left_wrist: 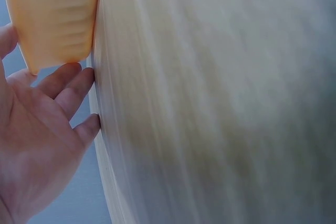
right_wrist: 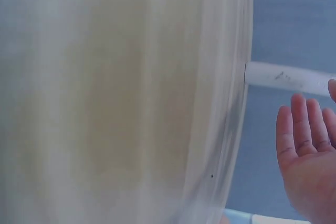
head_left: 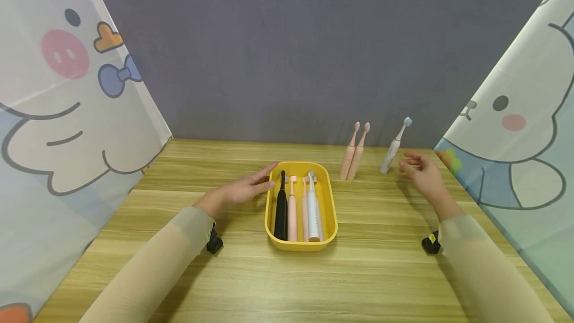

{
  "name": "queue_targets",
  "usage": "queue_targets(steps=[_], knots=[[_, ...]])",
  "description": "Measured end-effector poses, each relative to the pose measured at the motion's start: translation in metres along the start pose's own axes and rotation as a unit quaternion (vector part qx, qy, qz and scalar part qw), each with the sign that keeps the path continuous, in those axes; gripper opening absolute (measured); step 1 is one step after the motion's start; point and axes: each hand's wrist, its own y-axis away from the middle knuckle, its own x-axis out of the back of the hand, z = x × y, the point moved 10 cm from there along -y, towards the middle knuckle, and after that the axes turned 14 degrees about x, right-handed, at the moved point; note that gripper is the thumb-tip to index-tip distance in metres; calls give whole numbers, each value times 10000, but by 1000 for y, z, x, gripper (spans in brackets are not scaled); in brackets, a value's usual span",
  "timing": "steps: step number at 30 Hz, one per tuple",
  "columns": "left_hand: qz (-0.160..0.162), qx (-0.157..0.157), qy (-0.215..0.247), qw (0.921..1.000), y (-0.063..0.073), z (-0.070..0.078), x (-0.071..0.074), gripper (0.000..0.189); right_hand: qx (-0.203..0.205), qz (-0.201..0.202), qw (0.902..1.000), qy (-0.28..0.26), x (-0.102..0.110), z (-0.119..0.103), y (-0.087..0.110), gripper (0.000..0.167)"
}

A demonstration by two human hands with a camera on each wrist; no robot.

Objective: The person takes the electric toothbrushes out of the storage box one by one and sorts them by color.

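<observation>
My left hand [head_left: 239, 189] rests its fingers at the far left side of the yellow tray [head_left: 332, 213]. In the left wrist view its fingers [left_wrist: 62, 83] touch the tray's outer wall [left_wrist: 58, 19]. Inside the tray lie a black electric toothbrush [head_left: 280, 213], a pink electric toothbrush [head_left: 292, 216] and a white electric toothbrush [head_left: 312, 213], with others partly hidden beside them. My right hand [head_left: 423, 173] hovers just right of a standing white electric toothbrush [head_left: 391, 156], holding nothing. Its fingers are loosely bent, apart from the handle [right_wrist: 283, 76].
Two pink electric toothbrushes [head_left: 347, 162] stand upright side by side, between the tray and the standing white one. A grey wall [head_left: 287, 54] rises behind the wooden table [head_left: 202, 163]. Printed cloth sheets [head_left: 67, 128] hang at both sides.
</observation>
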Motion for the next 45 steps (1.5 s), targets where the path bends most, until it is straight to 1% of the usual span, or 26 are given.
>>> queue_targets(steps=[5, 10, 14, 18, 26, 31, 36, 40, 43, 45], knots=[[-15, -11, 5, 10000, -1, 0, 0, 77, 164, -189, 9995, -187, -9, -13, 9, 53], [-55, -9, 34, 10000, -2, -1, -1, 76, 269, -303, 9984, -399, -24, -31, 19, 51], [-61, 14, 50, 10000, -3, -3, -2, 76, 376, -485, 9962, -613, -44, -49, 24, 50], [-55, 28, 61, 10000, -4, -4, -2, 76, 553, -702, 9931, -762, -65, -71, 26, 46], [-14, 27, 0, 10000, -2, -2, -1, 76, 703, -1306, 9872, -592, -108, -104, 26, 44], [-15, 43, 40, 10000, -2, -1, 0, 75, 1056, -1608, 9800, -509, -135, -122, 22, 39], [-26, 63, 31, 10000, -1, -2, 0, 75, 1436, -1898, 9709, -255, -159, -138, 20, 38], [-28, 58, -2, 10000, 0, -1, 0, 75, 1657, -2206, 9610, -164, -177, -147, 20, 40], [-19, 56, -12, 10000, 1, -1, 0, 76, 1881, -2428, 9516, 74, -187, -153, 20, 40], [-6, 60, -18, 10000, 1, 0, 0, 76, 1996, -2580, 9447, 332, -193, -155, 20, 42]])
